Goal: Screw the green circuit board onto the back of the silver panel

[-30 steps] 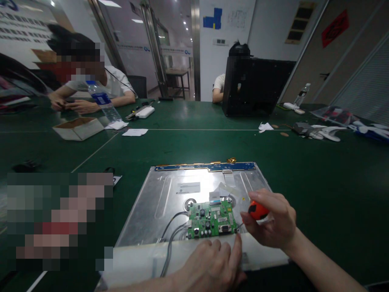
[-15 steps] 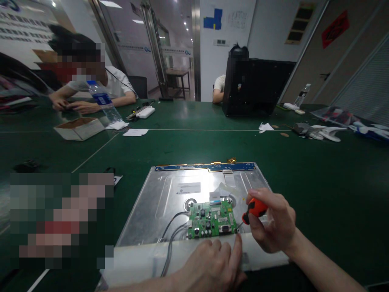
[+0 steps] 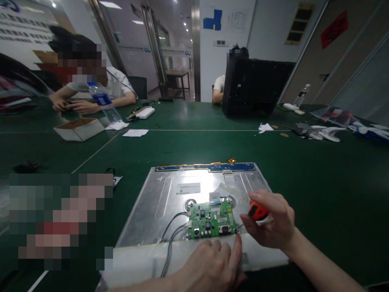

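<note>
A silver metal panel back (image 3: 170, 194) lies flat on the green table, with a small green circuit board (image 3: 211, 221) fixed near its front edge and grey cables (image 3: 172, 235) running off it. My right hand (image 3: 272, 225) is closed around an orange-handled screwdriver (image 3: 257, 211), whose tip rests at the board's right front corner. My left hand (image 3: 209, 265) lies on the panel's white front edge, fingers pressed down just below the board, the forefinger reaching up to the screwdriver tip.
A blue strip board (image 3: 206, 166) runs along the panel's far edge. A cardboard box (image 3: 79, 128), a water bottle (image 3: 103, 103) and papers sit at the far left near a seated person. Another person sits behind a black monitor (image 3: 255, 87). Tools and gloves (image 3: 322, 133) lie far right.
My right hand has rolled the orange handle a little between its fingers, tilting it up and back down. The left hand and the panel have stayed put.
</note>
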`<state>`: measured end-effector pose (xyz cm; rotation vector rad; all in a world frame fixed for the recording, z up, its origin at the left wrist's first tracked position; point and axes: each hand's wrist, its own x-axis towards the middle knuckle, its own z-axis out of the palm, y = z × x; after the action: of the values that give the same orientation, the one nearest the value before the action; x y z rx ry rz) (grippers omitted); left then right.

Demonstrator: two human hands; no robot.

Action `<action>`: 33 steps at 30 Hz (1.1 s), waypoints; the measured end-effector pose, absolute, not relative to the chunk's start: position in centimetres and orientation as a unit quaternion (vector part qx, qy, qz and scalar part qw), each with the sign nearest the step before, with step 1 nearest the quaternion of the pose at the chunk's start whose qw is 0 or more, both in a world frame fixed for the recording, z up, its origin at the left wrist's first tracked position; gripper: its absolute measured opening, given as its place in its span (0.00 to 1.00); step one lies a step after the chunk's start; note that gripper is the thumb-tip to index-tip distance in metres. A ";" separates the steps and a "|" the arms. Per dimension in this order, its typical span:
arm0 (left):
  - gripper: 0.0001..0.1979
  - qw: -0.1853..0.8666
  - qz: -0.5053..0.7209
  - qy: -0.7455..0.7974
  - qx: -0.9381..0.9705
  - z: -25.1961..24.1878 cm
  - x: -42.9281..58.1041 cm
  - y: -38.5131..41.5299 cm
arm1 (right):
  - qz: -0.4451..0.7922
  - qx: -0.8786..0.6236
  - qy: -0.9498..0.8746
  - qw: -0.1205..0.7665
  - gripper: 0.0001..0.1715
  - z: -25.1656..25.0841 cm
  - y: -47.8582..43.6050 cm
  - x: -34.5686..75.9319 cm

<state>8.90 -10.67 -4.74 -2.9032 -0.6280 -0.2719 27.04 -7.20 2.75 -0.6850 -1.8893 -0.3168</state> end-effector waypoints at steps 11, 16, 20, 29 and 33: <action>0.29 0.077 -0.083 -0.216 -0.970 -4.6 9.0 -10.8 | -0.055 -0.283 -0.791 0.539 0.30 2.1 -7.5 27.4; 0.29 0.078 -0.093 -0.216 -0.969 -4.5 8.9 -10.7 | -0.116 -0.290 -0.782 0.539 0.28 2.3 -7.3 27.1; 0.28 0.082 -0.094 -0.214 -0.969 -4.4 9.0 -10.7 | -0.135 -0.292 -0.783 0.533 0.24 2.6 -7.3 27.0; 0.28 0.069 -0.069 -0.210 -0.973 -3.9 9.0 -10.7 | -0.076 -0.270 -0.797 0.534 0.26 2.3 -7.3 27.3; 0.29 0.075 -0.070 -0.211 -0.972 -4.0 9.0 -10.7 | -0.039 -0.263 -0.803 0.533 0.28 2.4 -7.5 27.4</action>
<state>8.97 -10.70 -4.00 -2.9156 -0.6327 -0.2099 27.43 -7.50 2.36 -0.6266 -1.9151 -0.0923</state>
